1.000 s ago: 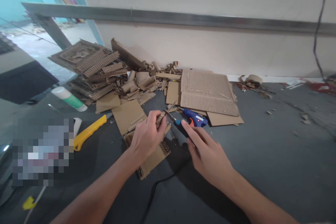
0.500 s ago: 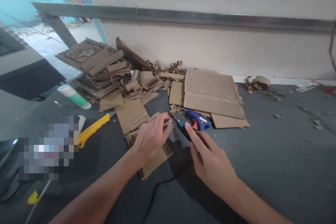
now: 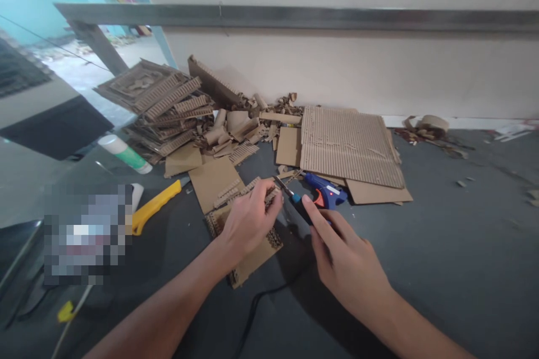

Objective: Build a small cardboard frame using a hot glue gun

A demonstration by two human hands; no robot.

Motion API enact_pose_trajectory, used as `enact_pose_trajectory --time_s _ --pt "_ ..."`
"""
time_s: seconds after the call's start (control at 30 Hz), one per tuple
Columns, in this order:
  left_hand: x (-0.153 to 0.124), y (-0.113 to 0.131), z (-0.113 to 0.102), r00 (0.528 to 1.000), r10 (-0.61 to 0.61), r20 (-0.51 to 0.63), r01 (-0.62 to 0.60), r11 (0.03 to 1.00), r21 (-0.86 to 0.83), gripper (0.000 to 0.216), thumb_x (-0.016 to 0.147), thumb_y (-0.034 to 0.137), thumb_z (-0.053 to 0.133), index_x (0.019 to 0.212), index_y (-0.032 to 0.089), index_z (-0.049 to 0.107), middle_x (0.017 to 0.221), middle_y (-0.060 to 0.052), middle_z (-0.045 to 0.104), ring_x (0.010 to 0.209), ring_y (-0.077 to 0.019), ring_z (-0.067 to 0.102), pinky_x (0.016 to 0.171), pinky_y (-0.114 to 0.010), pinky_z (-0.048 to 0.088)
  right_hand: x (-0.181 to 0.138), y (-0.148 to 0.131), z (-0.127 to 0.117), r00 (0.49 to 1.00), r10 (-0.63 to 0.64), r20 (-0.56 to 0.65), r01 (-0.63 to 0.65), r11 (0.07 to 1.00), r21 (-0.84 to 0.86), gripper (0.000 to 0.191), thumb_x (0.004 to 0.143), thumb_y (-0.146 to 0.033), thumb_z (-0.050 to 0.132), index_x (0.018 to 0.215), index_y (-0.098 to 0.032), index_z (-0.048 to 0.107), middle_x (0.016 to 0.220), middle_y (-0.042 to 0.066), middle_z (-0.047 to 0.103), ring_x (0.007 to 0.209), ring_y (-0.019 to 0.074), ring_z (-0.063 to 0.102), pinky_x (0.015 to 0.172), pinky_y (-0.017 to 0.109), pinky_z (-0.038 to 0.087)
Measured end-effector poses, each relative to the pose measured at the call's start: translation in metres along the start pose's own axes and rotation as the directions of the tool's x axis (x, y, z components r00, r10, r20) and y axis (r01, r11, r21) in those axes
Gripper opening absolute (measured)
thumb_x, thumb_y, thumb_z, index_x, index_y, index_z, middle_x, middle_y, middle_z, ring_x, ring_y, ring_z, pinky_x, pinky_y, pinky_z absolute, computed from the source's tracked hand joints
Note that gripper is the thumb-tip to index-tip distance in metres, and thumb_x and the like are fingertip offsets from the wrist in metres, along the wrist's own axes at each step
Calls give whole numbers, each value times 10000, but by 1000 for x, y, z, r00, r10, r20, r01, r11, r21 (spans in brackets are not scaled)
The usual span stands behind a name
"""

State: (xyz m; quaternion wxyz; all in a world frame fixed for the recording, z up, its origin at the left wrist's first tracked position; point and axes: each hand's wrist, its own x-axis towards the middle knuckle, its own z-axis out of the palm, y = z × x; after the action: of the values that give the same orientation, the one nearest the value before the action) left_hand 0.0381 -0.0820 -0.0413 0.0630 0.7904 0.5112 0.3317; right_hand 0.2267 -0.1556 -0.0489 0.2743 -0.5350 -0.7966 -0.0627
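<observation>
Above a small cardboard frame [image 3: 256, 261], my left hand [image 3: 248, 216] is closed on a piece of corrugated cardboard [image 3: 272, 196], pinched between thumb and fingers. My right hand [image 3: 345, 252] grips a cutter knife [image 3: 298, 202] with a dark handle and a blue part near the blade. Its thin blade points up and left, close to the pinched cardboard; whether they touch I cannot tell. Just beyond my right hand lies a blue glue gun [image 3: 326, 189] with an orange trigger and a small red light. My left hand and forearm hide part of the frame.
A yellow cutter [image 3: 155, 207] and a white-green glue stick tube [image 3: 125, 154] lie left. Stacked cardboard frames [image 3: 155, 106] and scraps stand behind. Corrugated sheets [image 3: 351, 146] lie at back right, near the wall. A black cable [image 3: 252, 311] crosses the dark table in front.
The whole view has shifted slightly, so things appear a little farther right. Both hands keep nearly the same pose, still holding the cardboard piece and the cutter knife.
</observation>
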Motion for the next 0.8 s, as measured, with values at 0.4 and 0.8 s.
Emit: enact_pose_trajectory --time_s 0.4,0.8 --pt "1 -4 1 999 -13 -42 12 1000 -6 147 951 316 465 985 199 548 715 15 607 613 -137 609 572 -231 422 -1 0 0 1000 -3 9 3 1000 23 600 964 -166 408 1544 -248 275 1017 78 671 632 122 622 429 199 439" --pt "0 -4 -1 995 81 -54 -77 995 65 145 969 292 446 978 185 544 759 -14 680 632 -154 665 539 -237 431 0 0 -1 1000 -6 9 6 1000 6 588 964 -164 412 1536 -237 293 1024 76 674 628 121 609 419 207 405"
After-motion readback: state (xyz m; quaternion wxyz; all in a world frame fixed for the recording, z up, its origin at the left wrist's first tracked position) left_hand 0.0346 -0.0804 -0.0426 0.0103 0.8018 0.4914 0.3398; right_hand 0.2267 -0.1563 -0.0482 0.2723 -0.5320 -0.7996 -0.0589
